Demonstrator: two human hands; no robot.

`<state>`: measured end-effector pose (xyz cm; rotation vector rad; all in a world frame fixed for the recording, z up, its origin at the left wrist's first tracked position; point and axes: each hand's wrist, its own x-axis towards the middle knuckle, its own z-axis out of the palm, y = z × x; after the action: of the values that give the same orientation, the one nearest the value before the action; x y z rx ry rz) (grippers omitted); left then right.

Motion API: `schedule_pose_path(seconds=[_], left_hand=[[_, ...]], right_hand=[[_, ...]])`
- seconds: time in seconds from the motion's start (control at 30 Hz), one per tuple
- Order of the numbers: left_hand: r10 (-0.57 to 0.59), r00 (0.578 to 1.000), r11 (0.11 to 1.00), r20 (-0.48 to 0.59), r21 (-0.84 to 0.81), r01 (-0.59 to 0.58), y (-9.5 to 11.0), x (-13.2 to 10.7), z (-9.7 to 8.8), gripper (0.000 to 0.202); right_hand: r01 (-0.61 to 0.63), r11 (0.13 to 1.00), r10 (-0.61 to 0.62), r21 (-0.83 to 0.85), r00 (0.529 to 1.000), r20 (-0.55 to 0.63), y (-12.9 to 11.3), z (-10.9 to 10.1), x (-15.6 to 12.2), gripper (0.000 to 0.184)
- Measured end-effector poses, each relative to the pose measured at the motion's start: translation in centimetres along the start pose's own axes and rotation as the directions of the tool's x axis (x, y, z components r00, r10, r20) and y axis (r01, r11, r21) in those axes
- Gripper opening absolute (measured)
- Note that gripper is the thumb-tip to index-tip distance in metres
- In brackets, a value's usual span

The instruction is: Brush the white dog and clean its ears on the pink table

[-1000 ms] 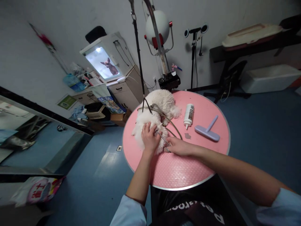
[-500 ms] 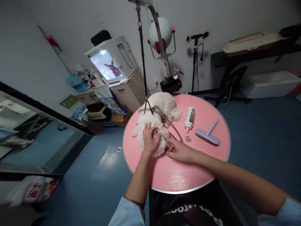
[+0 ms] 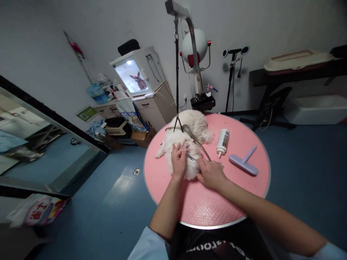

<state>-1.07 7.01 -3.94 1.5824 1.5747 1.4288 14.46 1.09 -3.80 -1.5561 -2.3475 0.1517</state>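
Note:
A fluffy white dog point(image 3: 192, 121) lies on a round pink grooming table point(image 3: 206, 206). My left hand point(image 3: 179, 161) is on its head, thumb and fingers pinching the dog's ear point(image 3: 184, 147), where pinkish skin shows. In my right hand point(image 3: 212, 173) is a slim silver hemostat point(image 3: 192, 157), its tip pointing at the ear close to my left fingers. My fingers hide its finger loops. A black grooming strap point(image 3: 177, 79) runs from the overhead arm down to the dog. An olive-grey cord point(image 3: 202, 147) lies beside the dog's neck.
Right of the dog lie a white nozzle bottle point(image 3: 223, 141) and a purple slicker brush point(image 3: 244, 165). A metal grooming arm point(image 3: 193, 39) rises behind the table. Farther back stand a lit white cabinet point(image 3: 132, 77) with another animal's image or body inside, and a lamp stand point(image 3: 230, 83).
The view has shifted, so the scene sits further right and lower. The hemostat lies flatter, and my right hand is closer to my left. More pink ear skin shows.

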Motion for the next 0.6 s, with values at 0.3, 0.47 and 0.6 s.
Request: schedule_pose_path(seconds=[0.3, 0.47, 0.6], left_hand=[[0.025, 0.998, 0.996, -0.049, -0.083, -0.029, 0.6, 1.3, -0.4, 0.028], [0.013, 0.851, 0.995, -0.524, 0.090, 0.040, -3.4, 4.2, -12.2, 0.035], [0.259, 0.799, 0.893, -0.542, 0.449, 0.015, -4.9, 5.7, -22.1, 0.026]], right_hand=[[-0.091, 0.479, 0.351, 0.873, 0.931, -0.096, 3.8, -0.1, 6.9, 0.031], [-0.171, 0.383, 0.374, 0.908, 0.927, 0.017, -0.2, 2.3, 8.5, 0.039], [-0.190, 0.395, 0.479, 0.899, 0.877, -0.025, -3.9, 3.6, 6.7, 0.043]])
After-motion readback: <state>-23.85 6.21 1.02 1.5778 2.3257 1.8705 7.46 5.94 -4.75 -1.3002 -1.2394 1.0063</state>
